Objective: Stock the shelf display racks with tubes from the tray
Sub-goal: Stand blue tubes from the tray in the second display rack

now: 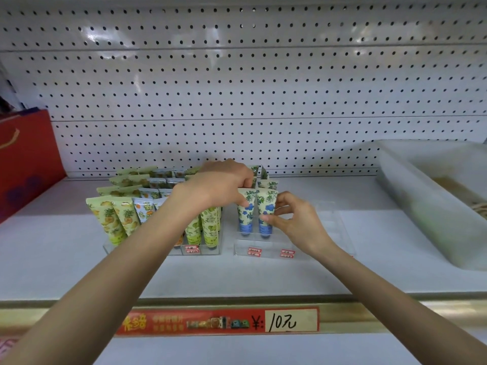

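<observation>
- Tubes printed with blue flowers stood cap-down in the left columns of the right rack (324,227), a clear stepped stand on the white shelf (263,280).
- Right hand (295,222) pinched the front right tube (265,206) at mid-height between thumb and curled fingers. That tube sat in the rack's nearest row, touching the front left tube (245,212) beside it.
- Left hand (221,185) came in from the left, fingers curled down over the top of a second-row tube (254,173) and gripping its crimped edge. One fingertip touched the top of the front left tube.
- Left rack (110,247), just beside the right one, held rows of pineapple tubes (110,219), orange-fruit tubes (143,209) and green-leaf tubes (209,225). The print on every tube was too small to read.
- Small red-and-white stickers (255,252) sat on both racks' front walls, their writing illegible.
- Price strip (218,322) on the shelf's near edge was red with blurred yellow Chinese characters, then "¥:" and a handwritten "10元" (283,322) on a pale patch.
- Translucent white tray (411,201) sat at the far right of the shelf, well apart from the hands, its contents blurred.
- Red bag (26,164) with a gold cord stood at the far left, in front of the white pegboard (237,88).
</observation>
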The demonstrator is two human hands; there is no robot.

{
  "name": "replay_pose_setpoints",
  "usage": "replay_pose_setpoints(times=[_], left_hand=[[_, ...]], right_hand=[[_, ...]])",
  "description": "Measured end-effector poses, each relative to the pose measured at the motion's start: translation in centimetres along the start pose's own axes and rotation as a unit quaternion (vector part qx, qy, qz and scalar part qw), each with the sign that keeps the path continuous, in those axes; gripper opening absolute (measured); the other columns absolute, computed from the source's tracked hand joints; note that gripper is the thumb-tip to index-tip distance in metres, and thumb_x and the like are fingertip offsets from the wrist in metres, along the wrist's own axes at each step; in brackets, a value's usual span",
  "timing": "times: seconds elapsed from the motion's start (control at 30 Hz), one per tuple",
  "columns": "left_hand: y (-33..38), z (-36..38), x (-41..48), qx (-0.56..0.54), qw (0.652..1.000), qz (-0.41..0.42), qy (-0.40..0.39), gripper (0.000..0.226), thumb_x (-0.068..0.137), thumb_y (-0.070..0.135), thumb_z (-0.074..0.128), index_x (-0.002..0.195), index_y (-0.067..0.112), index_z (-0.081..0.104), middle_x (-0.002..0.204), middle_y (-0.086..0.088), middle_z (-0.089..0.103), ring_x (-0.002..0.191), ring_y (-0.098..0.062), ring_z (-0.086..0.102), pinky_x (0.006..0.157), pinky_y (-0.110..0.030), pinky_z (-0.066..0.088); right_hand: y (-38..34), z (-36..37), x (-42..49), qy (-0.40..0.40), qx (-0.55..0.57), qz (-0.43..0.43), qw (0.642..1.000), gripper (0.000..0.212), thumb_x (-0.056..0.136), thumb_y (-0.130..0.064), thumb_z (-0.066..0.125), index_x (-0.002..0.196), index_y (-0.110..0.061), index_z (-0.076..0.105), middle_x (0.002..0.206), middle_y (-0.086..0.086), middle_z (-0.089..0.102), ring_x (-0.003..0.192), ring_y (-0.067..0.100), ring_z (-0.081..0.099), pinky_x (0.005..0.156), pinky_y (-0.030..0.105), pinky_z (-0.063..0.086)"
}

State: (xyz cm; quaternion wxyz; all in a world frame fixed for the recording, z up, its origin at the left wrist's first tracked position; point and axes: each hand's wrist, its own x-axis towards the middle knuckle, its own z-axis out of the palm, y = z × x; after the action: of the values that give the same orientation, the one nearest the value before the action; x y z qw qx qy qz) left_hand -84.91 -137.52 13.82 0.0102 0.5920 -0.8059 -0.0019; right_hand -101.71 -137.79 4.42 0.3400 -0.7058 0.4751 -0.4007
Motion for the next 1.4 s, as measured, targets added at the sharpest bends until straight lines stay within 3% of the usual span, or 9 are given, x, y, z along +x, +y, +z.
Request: replay_pose_setpoints(times=[0.27,0.43,0.57,0.7,0.77,0.87,0.97,1.13,1.4], left_hand=[[0.0,-0.3,-0.5,-0.012,1.0,-0.011,0.015,0.033,0.081,0.04,0.067,0.109,0.023,0.058,0.11,0.002,0.06,0.095,-0.017,0.054,0.069,-0.026,0.038],[-0.2,-0.7,-1.1,-0.037,0.999,-0.024,0.028,0.03,0.08,0.041,0.069,0.105,0.027,0.061,0.108,0.008,0.062,0.095,-0.014,0.057,0.065,-0.024,0.036],[-0.3,-1.8,-2.2,-0.05,0.997,-0.043,0.044,0.029,0.081,0.045,0.066,0.105,0.028,0.061,0.109,0.012,0.063,0.1,-0.011,0.058,0.075,-0.025,0.041],[0.1,-3.4,-3.3,-0.027,0.992,-0.071,0.098,0.04,0.086,0.056,0.052,0.12,0.034,0.054,0.129,0.01,0.054,0.11,-0.014,0.053,0.077,-0.027,0.035],[0.6,-4.1,-3.5,-0.008,0.99,-0.076,0.119,0.054,0.089,0.058,0.042,0.138,0.036,0.037,0.147,0.011,0.036,0.129,-0.015,0.037,0.095,-0.031,0.033],[1.6,-4.9,-3.1,0.018,0.986,-0.069,0.149,0.067,0.089,0.06,0.032,0.147,0.034,0.013,0.156,0.011,0.009,0.143,-0.013,0.009,0.114,-0.034,0.009],[3.4,-5.3,-2.0,0.03,0.985,-0.069,0.155,0.07,0.089,0.061,0.023,0.148,0.032,0.001,0.157,0.01,-0.002,0.144,-0.012,-0.001,0.116,-0.036,0.001],[7.7,-4.7,0.6,0.045,0.989,-0.045,0.134,0.071,0.089,0.062,0.016,0.148,0.029,-0.005,0.157,0.009,-0.01,0.144,-0.011,-0.006,0.117,-0.037,-0.004],[14.8,-2.4,5.8,0.036,0.994,-0.019,0.106,0.065,0.093,0.059,0.013,0.148,0.028,-0.005,0.157,0.009,-0.006,0.144,-0.013,-0.002,0.117,-0.037,-0.002]], right_hand=[[0.0,-0.3,0.0,-0.005,-0.018,0.005,1.0,0.03,0.077,-0.024,0.075,0.099,-0.017,0.057,0.087,-0.013,0.06,0.084,0.004,0.058,0.062,0.007,0.043],[-0.2,-0.8,-0.1,-0.002,-0.015,0.005,1.0,0.029,0.076,-0.025,0.076,0.095,-0.021,0.055,0.083,-0.018,0.058,0.083,0.003,0.058,0.062,0.007,0.044],[-0.6,-1.8,-0.2,0.008,-0.019,-0.006,1.0,0.025,0.076,-0.03,0.075,0.091,-0.024,0.055,0.087,-0.019,0.058,0.087,0.005,0.059,0.064,0.005,0.042],[-1.7,-4.1,0.0,0.035,-0.033,-0.024,0.999,0.022,0.085,-0.035,0.065,0.1,-0.022,0.059,0.1,-0.012,0.061,0.096,0.007,0.059,0.068,0.005,0.041],[-2.5,-6.1,0.2,0.069,-0.074,-0.047,0.994,0.027,0.09,-0.035,0.058,0.112,-0.019,0.06,0.111,-0.008,0.061,0.107,0.009,0.057,0.079,0.012,0.044],[-3.3,-9.6,0.4,0.101,-0.215,-0.094,0.967,0.045,0.092,-0.043,0.049,0.133,-0.022,0.049,0.14,-0.008,0.046,0.129,0.011,0.041,0.103,0.032,0.038],[-3.5,-13.3,0.3,0.106,-0.354,-0.095,0.924,0.058,0.092,-0.051,0.041,0.144,-0.027,0.033,0.154,-0.008,0.024,0.142,0.012,0.019,0.114,0.035,0.02],[-1.7,-18.6,-0.6,0.072,-0.476,-0.018,0.876,0.066,0.093,-0.056,0.03,0.15,-0.029,0.01,0.158,-0.008,0.002,0.146,0.013,0.0,0.118,0.038,0.001],[2.7,-26.1,-1.3,0.062,-0.525,0.055,0.847,0.068,0.093,-0.06,0.023,0.15,-0.029,0.001,0.158,-0.009,-0.004,0.146,0.013,-0.004,0.117,0.042,-0.003]])
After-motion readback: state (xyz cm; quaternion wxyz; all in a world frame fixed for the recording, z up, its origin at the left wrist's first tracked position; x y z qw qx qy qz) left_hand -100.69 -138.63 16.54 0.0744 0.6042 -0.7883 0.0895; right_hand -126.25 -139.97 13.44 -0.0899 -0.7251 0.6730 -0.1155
